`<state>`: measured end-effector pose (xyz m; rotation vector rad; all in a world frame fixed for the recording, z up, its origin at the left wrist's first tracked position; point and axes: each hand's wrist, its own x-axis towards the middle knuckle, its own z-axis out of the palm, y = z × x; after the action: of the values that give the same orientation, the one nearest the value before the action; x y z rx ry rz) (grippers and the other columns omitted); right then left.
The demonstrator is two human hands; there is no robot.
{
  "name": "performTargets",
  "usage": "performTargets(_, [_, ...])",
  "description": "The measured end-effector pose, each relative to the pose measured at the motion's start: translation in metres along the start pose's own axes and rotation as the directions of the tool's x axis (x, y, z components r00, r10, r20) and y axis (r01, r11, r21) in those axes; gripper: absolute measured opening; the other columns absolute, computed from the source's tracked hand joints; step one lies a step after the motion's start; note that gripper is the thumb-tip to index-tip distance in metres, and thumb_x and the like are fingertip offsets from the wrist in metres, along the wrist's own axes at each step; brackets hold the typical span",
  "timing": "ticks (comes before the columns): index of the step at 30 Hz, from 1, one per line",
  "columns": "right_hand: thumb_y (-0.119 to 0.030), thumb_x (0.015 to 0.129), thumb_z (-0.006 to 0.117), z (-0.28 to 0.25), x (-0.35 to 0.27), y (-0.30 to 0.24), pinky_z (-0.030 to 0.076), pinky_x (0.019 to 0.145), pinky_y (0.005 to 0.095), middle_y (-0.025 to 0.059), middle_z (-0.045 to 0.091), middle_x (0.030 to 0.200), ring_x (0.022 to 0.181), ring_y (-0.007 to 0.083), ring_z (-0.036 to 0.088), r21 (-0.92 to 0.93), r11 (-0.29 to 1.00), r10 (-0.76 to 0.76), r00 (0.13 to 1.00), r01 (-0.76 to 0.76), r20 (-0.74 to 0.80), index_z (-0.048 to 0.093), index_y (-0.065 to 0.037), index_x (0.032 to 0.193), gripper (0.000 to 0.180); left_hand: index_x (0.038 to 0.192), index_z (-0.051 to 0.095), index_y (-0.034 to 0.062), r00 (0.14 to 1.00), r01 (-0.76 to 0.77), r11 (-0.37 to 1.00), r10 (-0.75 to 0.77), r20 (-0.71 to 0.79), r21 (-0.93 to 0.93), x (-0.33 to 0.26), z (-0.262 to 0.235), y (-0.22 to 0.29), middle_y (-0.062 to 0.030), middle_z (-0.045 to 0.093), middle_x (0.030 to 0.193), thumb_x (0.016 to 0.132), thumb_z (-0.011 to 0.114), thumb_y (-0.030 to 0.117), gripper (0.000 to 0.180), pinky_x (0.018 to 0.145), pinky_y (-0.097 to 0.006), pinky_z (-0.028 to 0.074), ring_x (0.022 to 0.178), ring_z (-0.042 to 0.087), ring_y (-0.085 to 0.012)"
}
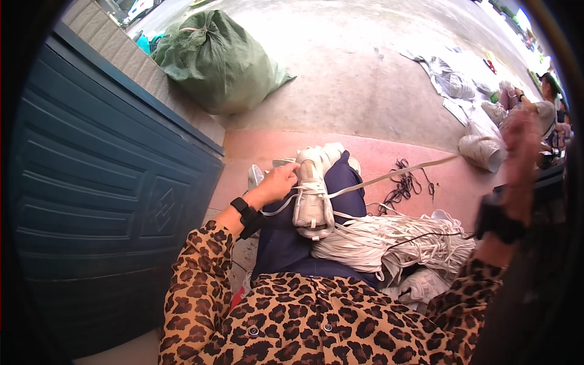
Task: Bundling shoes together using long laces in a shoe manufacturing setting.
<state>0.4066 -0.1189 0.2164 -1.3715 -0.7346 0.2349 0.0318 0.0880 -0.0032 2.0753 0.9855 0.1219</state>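
Note:
A white sneaker rests across my lap, heel toward me, with laces through its upper. My left hand is closed at the sneaker's left side, its fingertips against the upper. A loose lace loop hangs below that hand. From the sneaker a pale shoelace stretches tautly out to the right. It runs toward my raised right hand, which is smeared by motion and appears closed on the lace. A large bundle of white shoelaces lies over my right thigh, with a dark cord across it.
Dark laces lie tangled on the pink floor. A tied green sack stands at the far left, beyond a dark blue panelled door. White sacks and a seated person are at the right. More pale shoes surround my knees.

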Motion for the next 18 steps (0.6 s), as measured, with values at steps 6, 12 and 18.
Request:
performTargets(6, [-0.022,0.077,0.063,0.162,-0.162,0.143,0.048,0.064,0.0309,0.0117,0.063,0.075,0.070,0.0196,0.060,-0.427,0.895,0.436,0.452,-0.129,0.778,0.061,0.000,0.093,0.027,0.120,0.047,0.0018,0.992,-0.075,0.994,0.083,0.092,-0.081,-0.010,0.014,-0.013,-0.0079,0.060,0.073,0.080,0.055,0.008,0.041,0.064,-0.029,0.046,0.068,0.057,-0.0149])
performTargets(12, [-0.015,0.072,0.057,0.216,-0.234,0.172,0.047,0.061,0.0409,0.0132,0.060,0.070,0.067,0.0299,0.060,-0.492,0.771,0.102,0.685,0.404,0.722,0.057,-0.004,0.074,0.011,0.104,0.057,0.0021,0.952,-0.276,0.956,0.285,-0.110,0.097,-0.019,0.014,-0.024,-0.0161,0.061,0.075,0.083,0.054,0.014,0.025,0.065,-0.036,0.047,0.074,0.062,-0.0259])
performTargets(18, [-0.013,0.076,0.052,0.227,-0.240,0.169,0.040,0.066,0.0348,0.0067,0.059,0.073,0.073,0.0184,0.059,-0.552,0.318,0.107,0.549,0.771,0.829,0.055,-0.007,0.078,0.007,0.083,0.057,0.0067,0.951,-0.285,0.798,0.304,0.053,0.531,-0.040,0.010,-0.008,-0.0138,0.061,0.070,0.083,0.051,0.017,0.012,0.060,-0.042,0.049,0.069,0.062,-0.0309])
